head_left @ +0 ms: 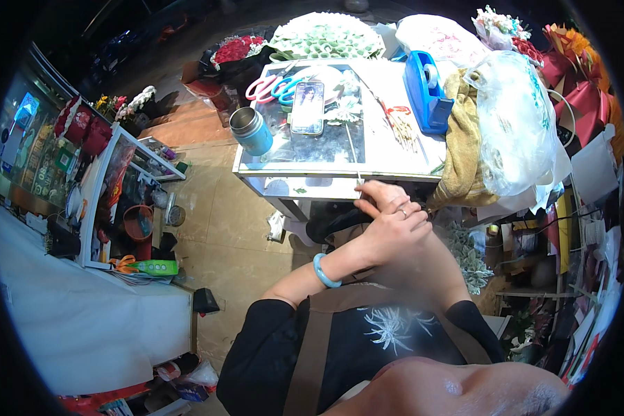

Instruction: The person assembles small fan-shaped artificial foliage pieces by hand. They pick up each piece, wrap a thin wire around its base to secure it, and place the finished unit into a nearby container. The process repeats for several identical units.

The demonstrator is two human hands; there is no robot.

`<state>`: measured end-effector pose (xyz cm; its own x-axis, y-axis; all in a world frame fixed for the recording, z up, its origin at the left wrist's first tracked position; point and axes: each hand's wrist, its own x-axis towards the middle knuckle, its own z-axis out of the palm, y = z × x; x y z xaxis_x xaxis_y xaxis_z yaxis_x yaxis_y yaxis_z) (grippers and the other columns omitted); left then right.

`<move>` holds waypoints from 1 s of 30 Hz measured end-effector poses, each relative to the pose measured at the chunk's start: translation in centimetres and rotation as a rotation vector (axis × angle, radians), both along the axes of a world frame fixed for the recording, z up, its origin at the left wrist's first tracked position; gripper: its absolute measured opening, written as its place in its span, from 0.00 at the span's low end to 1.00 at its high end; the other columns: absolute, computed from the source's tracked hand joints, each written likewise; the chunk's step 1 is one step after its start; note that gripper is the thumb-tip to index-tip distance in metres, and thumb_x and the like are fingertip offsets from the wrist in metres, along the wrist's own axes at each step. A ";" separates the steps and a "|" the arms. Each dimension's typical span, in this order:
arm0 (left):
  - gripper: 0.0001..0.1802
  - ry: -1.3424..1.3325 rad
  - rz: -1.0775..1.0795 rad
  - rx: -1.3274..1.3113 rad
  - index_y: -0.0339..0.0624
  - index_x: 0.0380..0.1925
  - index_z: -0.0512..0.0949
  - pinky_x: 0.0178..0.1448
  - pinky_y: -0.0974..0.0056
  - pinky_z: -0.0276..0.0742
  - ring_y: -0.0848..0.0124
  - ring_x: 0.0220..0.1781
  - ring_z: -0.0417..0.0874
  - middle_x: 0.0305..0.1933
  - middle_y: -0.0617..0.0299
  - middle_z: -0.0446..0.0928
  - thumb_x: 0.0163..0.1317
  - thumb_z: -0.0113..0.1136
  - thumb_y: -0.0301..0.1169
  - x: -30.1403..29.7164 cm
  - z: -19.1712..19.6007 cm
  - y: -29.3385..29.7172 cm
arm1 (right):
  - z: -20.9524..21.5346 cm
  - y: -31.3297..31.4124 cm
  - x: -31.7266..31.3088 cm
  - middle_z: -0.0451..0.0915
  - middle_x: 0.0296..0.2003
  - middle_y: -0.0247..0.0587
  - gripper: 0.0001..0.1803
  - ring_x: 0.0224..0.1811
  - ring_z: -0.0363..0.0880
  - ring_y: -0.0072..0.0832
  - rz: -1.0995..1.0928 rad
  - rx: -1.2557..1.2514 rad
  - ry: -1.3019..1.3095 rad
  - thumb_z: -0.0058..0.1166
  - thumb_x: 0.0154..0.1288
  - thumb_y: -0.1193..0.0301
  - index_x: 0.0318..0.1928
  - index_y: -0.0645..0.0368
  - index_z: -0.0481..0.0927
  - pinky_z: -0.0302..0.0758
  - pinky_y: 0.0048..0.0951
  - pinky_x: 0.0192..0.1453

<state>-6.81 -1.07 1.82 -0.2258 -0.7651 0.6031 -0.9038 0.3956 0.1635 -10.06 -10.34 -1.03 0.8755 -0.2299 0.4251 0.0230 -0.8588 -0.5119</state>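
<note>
My left hand (399, 218), with a ring and a pale blue bangle (324, 270) on its wrist, lies across the back of my right hand (373, 195), its fingers curled over it. My right hand is at the front edge of the glass-topped table (305, 168), fingers bent together. A thin pale stem (353, 154) runs down to its fingertips; whether they grip it I cannot tell. Beyond the hands, a phone (308, 108) lies on the glass, with a blue insulated cup (252, 132) to its left. Pink-handled scissors (262, 89) and blue-handled scissors (284, 90) lie farther back.
A blue tape dispenser (423, 97) stands at the table's right, beside brown cloth (462, 139) and a clear plastic bag (513, 125). A green-and-white bouquet (328, 36) is at the back. To the left are a white-framed rack (93, 201) and a white-covered surface (83, 298).
</note>
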 end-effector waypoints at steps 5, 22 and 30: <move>0.17 0.023 0.017 -0.073 0.45 0.38 0.77 0.63 0.52 0.60 0.66 0.55 0.72 0.47 0.62 0.74 0.44 0.60 0.33 1.5 0.9 -0.6 | 2.0 -2.8 2.9 0.75 0.30 0.44 0.13 0.31 0.76 0.42 -0.209 -0.095 -0.115 0.56 0.56 0.69 0.42 0.58 0.74 0.73 0.37 0.33; 0.17 0.647 0.139 -0.150 0.32 0.40 0.74 0.54 0.56 0.68 0.52 0.51 0.70 0.46 0.49 0.68 0.49 0.60 0.23 -0.7 -4.3 -2.1 | -0.3 -8.9 9.3 0.75 0.30 0.49 0.04 0.34 0.75 0.45 -0.395 0.051 -0.410 0.49 0.58 0.77 0.34 0.63 0.73 0.71 0.39 0.37; 0.26 0.539 0.200 -0.193 0.32 0.51 0.70 0.60 0.54 0.64 0.51 0.56 0.67 0.57 0.45 0.63 0.50 0.62 0.28 0.5 -2.9 -1.8 | 1.6 -6.6 6.3 0.73 0.21 0.29 0.04 0.17 0.63 0.09 -0.265 0.925 -0.561 0.49 0.64 0.74 0.38 0.63 0.72 0.59 0.12 0.20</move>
